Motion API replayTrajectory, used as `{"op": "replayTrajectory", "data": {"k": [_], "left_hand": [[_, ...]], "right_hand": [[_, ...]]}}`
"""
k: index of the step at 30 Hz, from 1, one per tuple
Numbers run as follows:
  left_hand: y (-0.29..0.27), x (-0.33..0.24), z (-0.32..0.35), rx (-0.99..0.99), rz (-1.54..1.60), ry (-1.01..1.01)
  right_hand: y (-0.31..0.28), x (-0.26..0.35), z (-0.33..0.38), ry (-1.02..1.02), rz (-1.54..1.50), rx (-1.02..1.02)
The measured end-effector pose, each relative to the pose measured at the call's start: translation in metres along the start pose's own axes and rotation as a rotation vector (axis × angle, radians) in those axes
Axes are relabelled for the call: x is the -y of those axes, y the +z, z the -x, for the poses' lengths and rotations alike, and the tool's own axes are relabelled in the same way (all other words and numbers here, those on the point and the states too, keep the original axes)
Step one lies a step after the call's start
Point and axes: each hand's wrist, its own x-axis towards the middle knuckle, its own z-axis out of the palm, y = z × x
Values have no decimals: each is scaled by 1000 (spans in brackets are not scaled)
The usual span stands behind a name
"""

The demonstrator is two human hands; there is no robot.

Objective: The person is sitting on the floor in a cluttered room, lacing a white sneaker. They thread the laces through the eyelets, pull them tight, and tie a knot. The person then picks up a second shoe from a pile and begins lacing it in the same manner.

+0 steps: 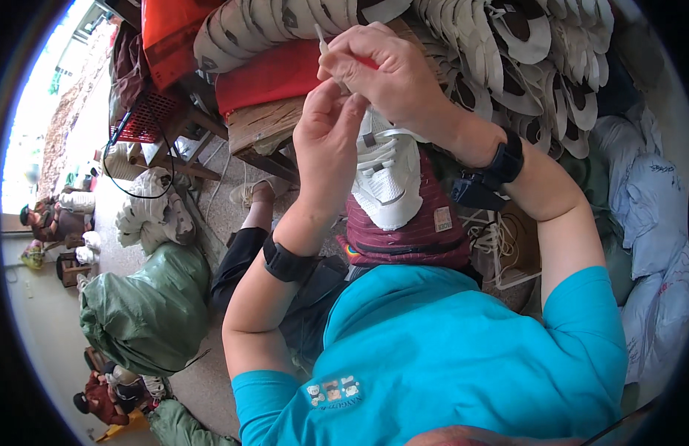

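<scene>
My right hand [393, 74] is raised at the top middle, its thumb and fingers pinched on a white shoelace [321, 39] whose end sticks up past the fingertips. Just below and touching it, my left hand [326, 137] has thumb and forefinger pressed together, seemingly on the same lace; the fingers partly hide it. On my lap, over a maroon striped cloth [404, 245], lies a white shoe upper [389, 195] with lacing across its front. Its far end is covered by my hands.
A wooden bench [266, 126] with red cloth [266, 78] and a row of nested shoe uppers [248, 37] stands ahead. More uppers [500, 59] are heaped far right. White sacks [657, 208] lie right, a green sack [151, 308] left. Other people [102, 398] sit far left.
</scene>
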Motion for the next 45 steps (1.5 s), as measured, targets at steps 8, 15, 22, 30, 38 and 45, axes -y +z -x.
{"op": "replayTrajectory", "data": {"k": [8,15,22,30,38,45], "left_hand": [[-72,16,3,-84,-263,-118],[-106,28,14,-70,-181,-353],[-142,39,11,-85,-489,-236],[-164,56,19,-118,-938,14],[-104,41,29,-59,-492,-215],[-84,28,26,-57,-679,-384]], "right_hand": [[-40,-53,14,467,-558,-87],[-72,-101,61,647,-226,-20],[-88,-91,76,493,59,91],[-63,-80,78,412,39,106],[-54,-75,71,261,419,170],[-37,-65,58,158,601,273]]}}
